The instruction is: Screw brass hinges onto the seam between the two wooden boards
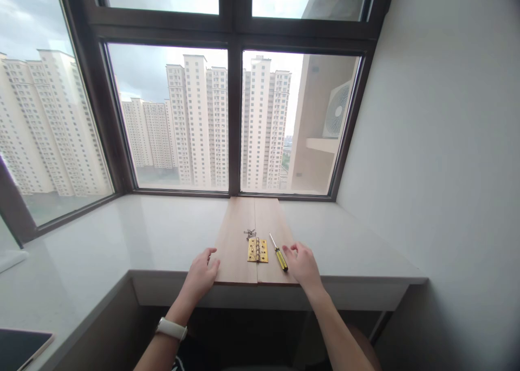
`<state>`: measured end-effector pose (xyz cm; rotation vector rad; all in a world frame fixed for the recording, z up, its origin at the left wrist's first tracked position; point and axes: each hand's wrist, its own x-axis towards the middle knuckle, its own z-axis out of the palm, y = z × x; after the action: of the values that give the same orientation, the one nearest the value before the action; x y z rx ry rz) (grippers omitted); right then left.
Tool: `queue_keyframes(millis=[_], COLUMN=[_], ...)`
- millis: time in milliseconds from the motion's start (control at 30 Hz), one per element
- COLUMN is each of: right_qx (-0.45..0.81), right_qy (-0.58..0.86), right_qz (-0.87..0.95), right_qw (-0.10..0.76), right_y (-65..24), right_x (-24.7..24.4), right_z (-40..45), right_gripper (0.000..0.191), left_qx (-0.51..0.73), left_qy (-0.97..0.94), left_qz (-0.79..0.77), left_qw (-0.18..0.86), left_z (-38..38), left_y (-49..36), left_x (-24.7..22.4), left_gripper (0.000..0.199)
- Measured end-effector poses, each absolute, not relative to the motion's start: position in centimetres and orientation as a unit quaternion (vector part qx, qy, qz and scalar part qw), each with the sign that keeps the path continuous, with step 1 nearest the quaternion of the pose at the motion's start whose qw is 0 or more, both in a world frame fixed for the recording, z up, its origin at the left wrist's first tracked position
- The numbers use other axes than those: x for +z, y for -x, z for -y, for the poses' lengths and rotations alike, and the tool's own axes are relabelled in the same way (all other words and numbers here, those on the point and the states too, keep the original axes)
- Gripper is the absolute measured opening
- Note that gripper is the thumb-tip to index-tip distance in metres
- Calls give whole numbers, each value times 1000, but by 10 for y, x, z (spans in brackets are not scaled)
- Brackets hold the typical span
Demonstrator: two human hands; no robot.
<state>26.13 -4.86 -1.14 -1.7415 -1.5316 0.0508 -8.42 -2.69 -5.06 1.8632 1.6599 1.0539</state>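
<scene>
Two pale wooden boards lie edge to edge on the white counter, the left board (233, 252) and the right board (270, 211). Across their seam rests a brass hinge (257, 250), opened flat. A small pile of screws (249, 234) sits just behind it. To the hinge's right is a screwdriver (280, 258) with a yellow and black handle, its tip pointing away from me. My left hand (203, 273) is at the left board's outer edge, fingers loosely bent and apart. My right hand (303, 264) is by the right board's outer edge, close to the screwdriver handle, holding nothing visible.
The white counter (170, 225) runs below a brown-framed window (234, 116) and turns toward me on the left. A dark-screened device (24, 346) lies at the lower left. A white wall (439, 143) stands on the right. The counter's front edge drops off near my wrists.
</scene>
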Motion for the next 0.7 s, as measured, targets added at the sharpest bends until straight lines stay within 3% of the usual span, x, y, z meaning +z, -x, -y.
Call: queue_keyframes(millis=[300,700], right_qx=[123,161], right_qy=[668,668], right_qz=[583,598], right_qw=[446,413], right_y=[-283,-228], right_x=[-18,-19], right_z=[46,57], right_gripper=[40,41], left_qx=[401,406], left_qy=[-652,-602], left_qz=[-606,-650], left_qw=[214,224], left_z=[30,33], left_y=[74,126], left_x=[-49,-47], left_gripper=[43,41])
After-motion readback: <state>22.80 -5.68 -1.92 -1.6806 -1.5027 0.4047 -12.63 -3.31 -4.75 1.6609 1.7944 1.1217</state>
